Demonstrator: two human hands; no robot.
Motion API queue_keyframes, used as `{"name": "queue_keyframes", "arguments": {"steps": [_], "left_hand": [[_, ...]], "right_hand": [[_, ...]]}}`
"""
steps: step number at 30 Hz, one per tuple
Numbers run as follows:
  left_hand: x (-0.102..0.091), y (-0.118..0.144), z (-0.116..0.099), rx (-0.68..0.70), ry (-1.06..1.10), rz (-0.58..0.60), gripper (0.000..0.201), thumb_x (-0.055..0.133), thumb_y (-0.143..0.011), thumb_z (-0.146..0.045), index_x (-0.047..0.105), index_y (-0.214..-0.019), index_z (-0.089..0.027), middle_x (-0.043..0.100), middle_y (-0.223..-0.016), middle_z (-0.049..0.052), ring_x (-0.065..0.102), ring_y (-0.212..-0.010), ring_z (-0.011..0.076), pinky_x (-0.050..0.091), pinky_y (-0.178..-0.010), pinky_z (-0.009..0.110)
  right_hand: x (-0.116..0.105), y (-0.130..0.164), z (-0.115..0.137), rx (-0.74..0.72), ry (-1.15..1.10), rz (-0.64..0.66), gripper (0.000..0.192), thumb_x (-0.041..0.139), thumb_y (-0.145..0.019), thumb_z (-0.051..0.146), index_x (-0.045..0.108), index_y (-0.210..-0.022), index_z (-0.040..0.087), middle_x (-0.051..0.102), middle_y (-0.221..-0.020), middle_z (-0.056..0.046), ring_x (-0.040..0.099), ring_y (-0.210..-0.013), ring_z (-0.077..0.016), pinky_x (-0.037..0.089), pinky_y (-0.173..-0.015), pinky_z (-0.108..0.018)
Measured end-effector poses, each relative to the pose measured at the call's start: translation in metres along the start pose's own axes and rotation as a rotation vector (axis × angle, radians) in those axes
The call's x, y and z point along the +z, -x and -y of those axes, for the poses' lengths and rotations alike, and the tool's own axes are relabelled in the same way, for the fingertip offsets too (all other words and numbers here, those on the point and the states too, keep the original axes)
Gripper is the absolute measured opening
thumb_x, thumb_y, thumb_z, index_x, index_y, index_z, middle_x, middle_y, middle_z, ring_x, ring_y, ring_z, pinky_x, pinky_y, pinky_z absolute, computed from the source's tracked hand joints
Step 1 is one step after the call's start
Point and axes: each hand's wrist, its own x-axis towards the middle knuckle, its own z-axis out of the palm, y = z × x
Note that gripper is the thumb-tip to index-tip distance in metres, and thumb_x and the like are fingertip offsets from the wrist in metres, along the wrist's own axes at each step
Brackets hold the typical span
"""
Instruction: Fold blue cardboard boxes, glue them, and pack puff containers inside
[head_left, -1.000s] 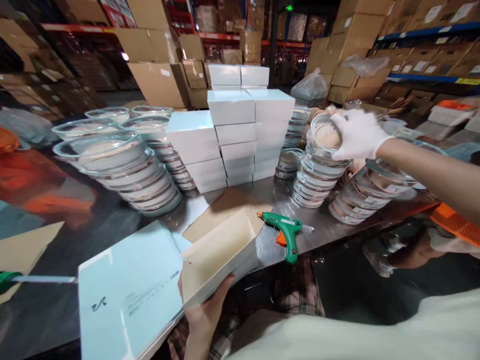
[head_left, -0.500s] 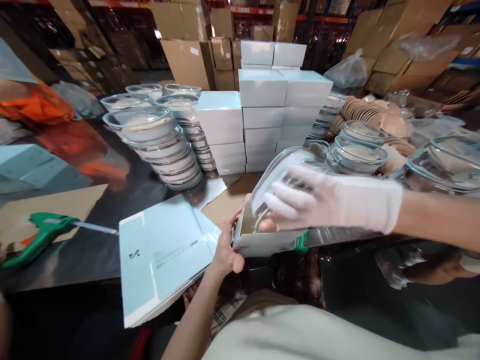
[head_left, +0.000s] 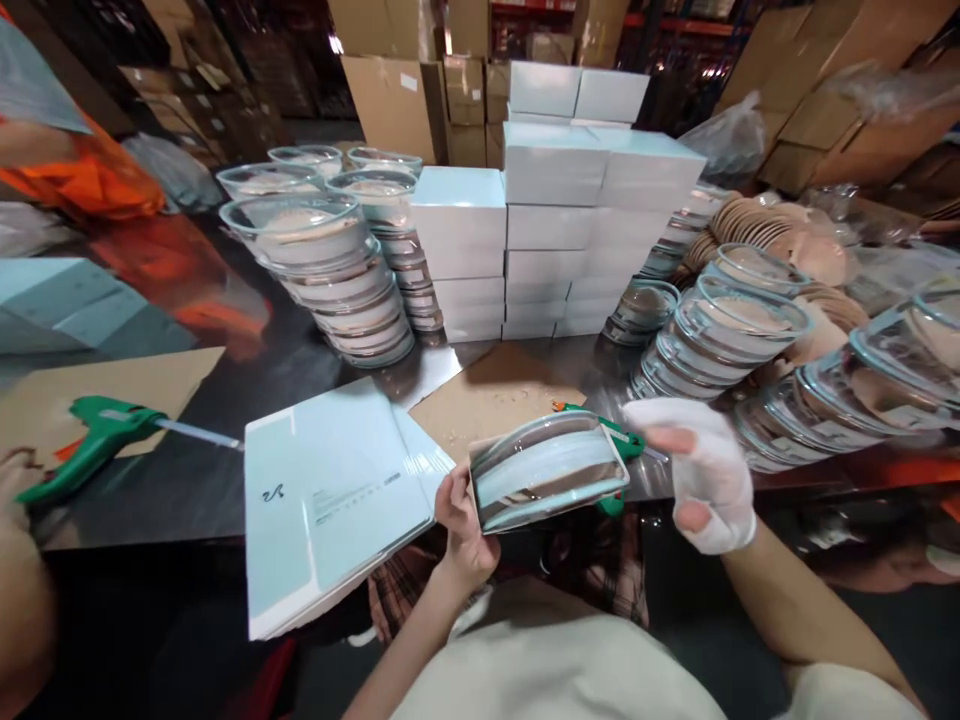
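My left hand (head_left: 466, 530) is bare and closed around the left end of a small open cardboard box (head_left: 474, 492). Inside the box lies a glass dish (head_left: 551, 462), its clear side and bluish rim facing up through the opening. My right hand (head_left: 709, 480), in a white glove with bare fingertips, is off the box. Its thumb and forefinger are apart with nothing between them. Just left of it, a green glue gun (head_left: 621, 440) lies behind the box, partly hidden by it. A pile of flat light-blue boxes (head_left: 337, 510) lies to the left of my left hand.
Stacked glass dishes (head_left: 341, 300) stand at left, more dish stacks (head_left: 697, 345) at right. White boxes (head_left: 551, 220) are piled at the back. A cardboard sheet (head_left: 502, 390) lies mid-table. A co-worker's hand (head_left: 19, 500) is by another green glue gun (head_left: 105, 440) at far left.
My right hand has let go of the glass dish, which now sits down inside the box, and has moved right towards the glue gun. The box is tipped so its opening faces me.
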Motion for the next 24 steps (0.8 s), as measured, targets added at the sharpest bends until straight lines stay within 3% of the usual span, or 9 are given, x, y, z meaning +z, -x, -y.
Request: {"name": "queue_keyframes", "arguments": {"steps": [3,5,7,10,14,16,18,21,24], "left_hand": [[-0.002,-0.001,0.001,0.061,-0.057,0.046,0.086,0.062,-0.095,-0.07,0.025,-0.164,-0.036,0.056,-0.151,0.016,0.064,-0.131,0.0327,0.055,-0.106,0.05],[-0.004,-0.004,0.0,0.071,-0.087,0.076,0.083,0.058,-0.098,-0.067,0.018,-0.165,-0.037,0.06,-0.146,0.015,0.065,-0.126,0.0312,0.056,-0.102,0.051],[-0.007,-0.008,-0.003,0.087,-0.098,0.077,0.075,0.053,-0.102,-0.064,0.018,-0.165,-0.04,0.062,-0.142,0.013,0.066,-0.123,0.0296,0.057,-0.1,0.05],[-0.013,-0.015,-0.009,0.092,-0.109,0.121,0.055,0.049,-0.104,-0.064,0.046,-0.153,-0.038,0.062,-0.14,0.012,0.065,-0.125,0.0295,0.056,-0.1,0.048],[-0.016,-0.019,-0.016,0.037,-0.101,0.223,0.064,0.045,-0.097,-0.08,0.074,-0.117,-0.026,0.06,-0.14,0.015,0.067,-0.124,0.033,0.057,-0.097,0.046],[-0.012,-0.019,-0.019,0.004,-0.124,0.15,0.06,0.05,-0.096,-0.078,0.073,-0.113,-0.025,0.065,-0.131,0.014,0.069,-0.115,0.0301,0.058,-0.093,0.043],[-0.006,-0.019,-0.021,-0.028,-0.131,0.013,0.049,0.06,-0.097,-0.068,0.064,-0.129,-0.031,0.068,-0.123,0.009,0.071,-0.105,0.0245,0.058,-0.089,0.038],[-0.005,-0.026,-0.026,0.016,-0.132,-0.053,0.052,0.069,-0.095,-0.06,0.057,-0.141,-0.038,0.071,-0.12,0.005,0.07,-0.104,0.0214,0.056,-0.091,0.035],[-0.018,-0.04,-0.027,0.113,-0.191,0.147,0.051,0.066,-0.093,-0.071,0.078,-0.117,-0.029,0.072,-0.106,0.006,0.07,-0.101,0.0226,0.054,-0.089,0.033]], "right_hand": [[0.006,-0.04,0.012,-0.146,-0.066,0.481,0.054,0.041,-0.109,0.061,0.07,-0.13,0.02,0.077,-0.118,-0.013,0.075,-0.105,-0.0246,0.061,-0.091,-0.035],[0.0,-0.048,0.006,-0.086,-0.123,0.575,0.048,0.044,-0.11,0.057,0.072,-0.124,0.021,0.079,-0.112,-0.011,0.076,-0.099,-0.0213,0.06,-0.087,-0.03],[-0.007,-0.029,-0.01,0.02,-0.194,0.334,0.037,0.05,-0.11,0.05,0.073,-0.123,0.024,0.079,-0.109,-0.009,0.076,-0.098,-0.0207,0.06,-0.089,-0.031],[0.003,0.029,-0.037,0.229,-0.255,-0.252,0.029,0.067,-0.102,0.047,0.072,-0.124,0.03,0.075,-0.107,-0.006,0.074,-0.097,-0.0214,0.061,-0.088,-0.034],[0.056,0.076,-0.042,0.34,-0.26,-0.177,0.07,0.066,-0.083,0.085,0.079,-0.118,0.026,0.058,-0.152,-0.015,0.059,-0.141,-0.0373,0.048,-0.119,-0.053],[0.087,0.071,-0.03,0.419,-0.324,-0.182,0.063,0.061,-0.091,0.081,0.08,-0.105,0.023,0.058,-0.154,-0.015,0.056,-0.144,-0.0366,0.041,-0.125,-0.053],[0.11,0.054,-0.016,0.599,-0.36,-0.36,0.036,0.068,-0.097,0.056,0.074,-0.111,0.024,0.063,-0.149,-0.013,0.061,-0.139,-0.0305,0.044,-0.123,-0.048],[0.12,0.034,-0.004,0.819,-0.435,-0.621,0.047,0.076,-0.087,0.03,0.055,-0.13,0.029,0.057,-0.156,-0.012,0.063,-0.136,-0.0256,0.054,-0.111,-0.042],[0.104,0.044,-0.005,0.901,-0.394,-0.617,0.038,0.068,-0.092,0.04,0.054,-0.125,0.027,0.066,-0.144,-0.011,0.071,-0.12,-0.0238,0.059,-0.098,-0.037]]}}
